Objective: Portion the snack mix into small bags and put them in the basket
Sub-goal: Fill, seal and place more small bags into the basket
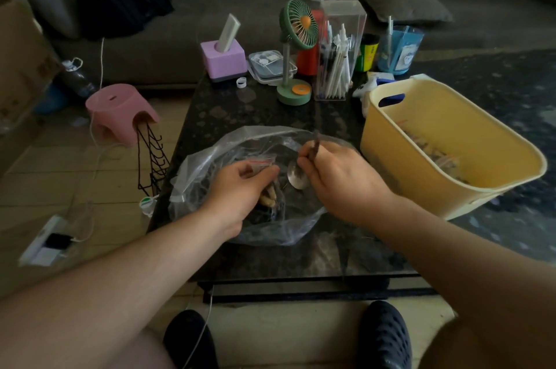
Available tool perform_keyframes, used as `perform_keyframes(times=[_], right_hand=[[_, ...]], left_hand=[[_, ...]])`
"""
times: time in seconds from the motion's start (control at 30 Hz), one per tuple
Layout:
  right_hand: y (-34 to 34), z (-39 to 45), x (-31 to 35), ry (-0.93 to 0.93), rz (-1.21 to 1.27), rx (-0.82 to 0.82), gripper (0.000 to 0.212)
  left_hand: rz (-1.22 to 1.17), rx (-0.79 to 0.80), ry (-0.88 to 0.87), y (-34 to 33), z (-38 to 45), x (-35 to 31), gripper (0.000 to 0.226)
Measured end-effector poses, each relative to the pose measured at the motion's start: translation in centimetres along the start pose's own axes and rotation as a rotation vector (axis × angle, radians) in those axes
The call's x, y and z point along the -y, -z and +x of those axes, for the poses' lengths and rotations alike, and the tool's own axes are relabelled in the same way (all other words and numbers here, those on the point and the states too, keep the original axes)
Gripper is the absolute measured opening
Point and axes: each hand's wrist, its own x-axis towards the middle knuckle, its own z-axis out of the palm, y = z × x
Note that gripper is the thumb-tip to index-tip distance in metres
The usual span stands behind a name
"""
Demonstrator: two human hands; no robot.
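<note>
Mid-fill: my left hand [240, 188] pinches a small bag [261, 164] over the snack mix bag [198, 176] while my right hand [340, 179] grips the spoon [296, 177], which must next tip into the small bag's mouth.

We see a dark stone table [264, 109] | on it: big plastic bag [210, 164] at front, yellow basket [427, 176] right, green fan [296, 52], pen box [338, 52], pink block [224, 60] at back.

Bare strip of dark tabletop [240, 109] — open between the large clear bag [210, 164] and the far clutter: green fan [296, 46], clear pen holder [337, 55], pink box [224, 60]. Right side — blocked by yellow basket [421, 164].
</note>
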Motion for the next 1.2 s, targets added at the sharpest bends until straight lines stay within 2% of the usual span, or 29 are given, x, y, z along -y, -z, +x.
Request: perform_keyframes(times=[0.1, 0.23, 0.3, 0.47, 0.57, 0.8, 0.93, 1.03, 1.1, 1.2], right_hand=[[-0.3, 0.2, 1.3, 0.041, -0.011, 0.068, 0.032], [-0.6, 0.4, 1.7, -0.001, 0.062, 0.056, 0.020], [-0.7, 0.5, 1.2, -0.140, 0.181, 0.024, 0.022], [-0.6, 0.8, -0.1, -0.657, 0.637, -0.040, 0.030], [0.1, 0.8, -0.6, -0.755, 0.768, -0.106, 0.024], [1.4, 0.3, -1.1, -0.687, 0.698, -0.148, 0.024], [2.5, 0.4, -0.8, -0.617, 0.644, -0.181, 0.027], [3.7, 0.5, -0.2, -0.537, 0.589, -0.238, 0.030], [4.5, 0.3, 0.0, -0.428, 0.487, -0.292, 0.030], [5.3, -0.2, 0.2, -0.162, 0.248, -0.345, 0.026]], left_hand=[[-0.051, 0.018, 0.040, 0.1, 0.1, -0.1, 0.014], [-0.110, 0.014, 0.060, 0.1, 0.0, -0.4, 0.014], [-0.142, 0.010, 0.075, 0.2, 0.0, -0.4, 0.013], [-0.146, 0.008, 0.070, 0.4, 0.0, -0.4, 0.014], [-0.057, 0.000, 0.062, 0.7, 0.1, -1.1, 0.012], [0.066, -0.013, 0.062, 2.1, 0.8, -1.9, 0.010], [0.021, 0.015, 0.080, 1.8, 0.7, -1.6, 0.014], [-0.012, 0.075, 0.021, 0.8, 0.0, -1.3, 0.023], [0.060, 0.117, -0.054, 0.0, -0.5, -1.1, 0.025], [0.232, 0.108, -0.149, -0.7, -0.8, -0.8, 0.031]])
